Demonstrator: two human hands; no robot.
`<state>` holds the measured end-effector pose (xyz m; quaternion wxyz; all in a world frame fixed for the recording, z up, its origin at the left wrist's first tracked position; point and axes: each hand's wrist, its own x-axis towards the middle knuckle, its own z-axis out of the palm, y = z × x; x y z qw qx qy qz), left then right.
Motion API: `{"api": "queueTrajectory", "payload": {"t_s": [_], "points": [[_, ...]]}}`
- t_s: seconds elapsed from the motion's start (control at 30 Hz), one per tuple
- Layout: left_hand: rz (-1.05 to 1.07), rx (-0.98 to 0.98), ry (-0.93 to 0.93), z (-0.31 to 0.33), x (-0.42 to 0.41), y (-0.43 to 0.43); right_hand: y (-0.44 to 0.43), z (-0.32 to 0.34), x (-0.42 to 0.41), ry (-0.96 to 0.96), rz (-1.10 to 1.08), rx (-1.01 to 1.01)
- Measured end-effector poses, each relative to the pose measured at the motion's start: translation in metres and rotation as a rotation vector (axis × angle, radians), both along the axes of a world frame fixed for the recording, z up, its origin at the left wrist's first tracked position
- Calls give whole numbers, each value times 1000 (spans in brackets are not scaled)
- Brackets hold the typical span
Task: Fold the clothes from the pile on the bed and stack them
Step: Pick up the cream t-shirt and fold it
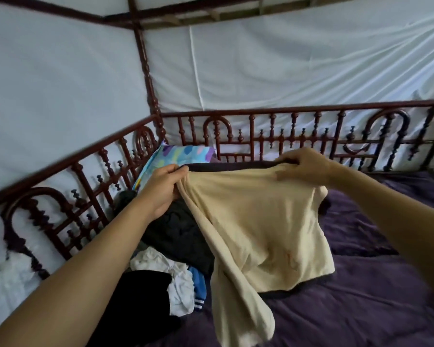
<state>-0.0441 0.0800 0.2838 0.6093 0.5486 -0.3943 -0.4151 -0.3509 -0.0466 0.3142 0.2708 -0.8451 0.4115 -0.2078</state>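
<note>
Now, on the purple-covered bed (361, 296), inside its dark red turned-wood railing (261, 139), a loose pile of black, white and blue clothes (176, 246) sits at the left, with a pastel patterned pillow (181, 156) behind it. Raised over the bed, the cream-yellow cloth top with dark trim (261, 221) hangs between both hands. The left hand (161, 189) grips its upper left edge, fingers curled round the cloth. The right hand (308, 166) pinches the dark-trimmed top edge. Both arms are stretched forward, and a long sleeve dangles low.
</note>
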Motion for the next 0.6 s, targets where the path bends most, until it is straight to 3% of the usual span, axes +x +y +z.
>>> {"api": "queueTrajectory", "payload": {"t_s": [0.1, 0.17, 0.23, 0.37, 0.43, 0.53, 0.6], "points": [[74, -10, 0, -1, -9, -6, -2, -13, -17, 436, 54, 39], [112, -16, -26, -2, -11, -8, -5, -22, -29, 457, 23, 107], [116, 2, -131, -5, -7, -7, -7, -25, -38, 232, -49, 171], [-47, 167, -530, -19, -7, -2, 3, -14, -29, -446, -14, 483], [-134, 212, -590, -22, -21, -2, 12, -5, -10, -519, 104, 491], [-334, 211, -590, -23, -59, -11, 24, 1, 23, -417, 234, 385], [-343, 175, -591, -24, -84, -17, 28, 4, 35, -376, 269, 314]]}}
